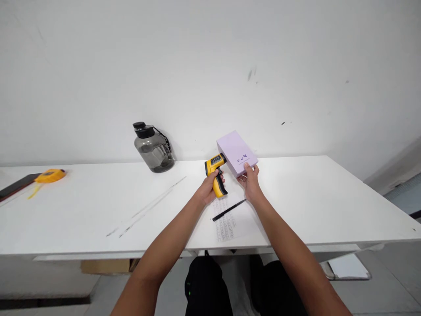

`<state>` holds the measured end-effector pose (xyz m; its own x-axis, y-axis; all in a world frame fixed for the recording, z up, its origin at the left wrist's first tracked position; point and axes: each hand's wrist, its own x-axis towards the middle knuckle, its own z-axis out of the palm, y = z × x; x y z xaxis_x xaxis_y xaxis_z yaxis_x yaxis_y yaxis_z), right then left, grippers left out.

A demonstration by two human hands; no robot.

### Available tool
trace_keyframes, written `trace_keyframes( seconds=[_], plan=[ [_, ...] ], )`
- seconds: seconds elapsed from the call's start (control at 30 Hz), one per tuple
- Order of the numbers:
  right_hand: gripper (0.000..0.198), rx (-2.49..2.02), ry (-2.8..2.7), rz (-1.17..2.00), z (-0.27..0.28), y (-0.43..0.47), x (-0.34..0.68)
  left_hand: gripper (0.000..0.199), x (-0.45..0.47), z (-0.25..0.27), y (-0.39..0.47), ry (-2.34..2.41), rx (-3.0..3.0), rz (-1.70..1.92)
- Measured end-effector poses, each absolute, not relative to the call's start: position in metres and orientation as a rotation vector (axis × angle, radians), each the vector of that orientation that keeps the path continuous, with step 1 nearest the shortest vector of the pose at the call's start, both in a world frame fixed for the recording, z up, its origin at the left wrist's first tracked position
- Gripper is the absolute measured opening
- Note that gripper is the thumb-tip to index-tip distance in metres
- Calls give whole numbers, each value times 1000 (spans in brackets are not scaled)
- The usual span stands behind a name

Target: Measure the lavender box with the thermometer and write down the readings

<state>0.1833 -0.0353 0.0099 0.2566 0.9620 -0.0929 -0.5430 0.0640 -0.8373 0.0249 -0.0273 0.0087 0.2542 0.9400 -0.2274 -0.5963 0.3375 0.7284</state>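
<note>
My left hand (209,186) is wrapped round the grip of a yellow and black infrared thermometer (215,161), shaped like a pistol. Its nose points right, at the side of a lilac box (236,149); whether the two touch I cannot tell. The box is tilted and held up off the table by my right hand (251,181), with the thumb on its printed face and fingers underneath. Small dark purple figures and lettering mark the box's near end. Below both hands, a black pen (229,210) lies across a sheet of paper with handwriting (225,229).
A large grey see-through water bottle (154,151) with a black lid stands by the wall. Toward the far left, a yellow tape measure (51,176) lies beside a dark flat object (18,186). The white table (312,202) has its front edge before my knees.
</note>
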Motion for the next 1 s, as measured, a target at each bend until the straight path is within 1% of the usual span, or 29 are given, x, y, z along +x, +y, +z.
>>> trace_keyframes(
  seconds=[0.67,1.0],
  plan=[
    [67,-914,-594,1227,9,-35,183,24,27,2,-25,740,574,1140],
    [64,-928,-592,1219,7,-34,184,20,29,1,-25,774,560,1155]
  ],
)
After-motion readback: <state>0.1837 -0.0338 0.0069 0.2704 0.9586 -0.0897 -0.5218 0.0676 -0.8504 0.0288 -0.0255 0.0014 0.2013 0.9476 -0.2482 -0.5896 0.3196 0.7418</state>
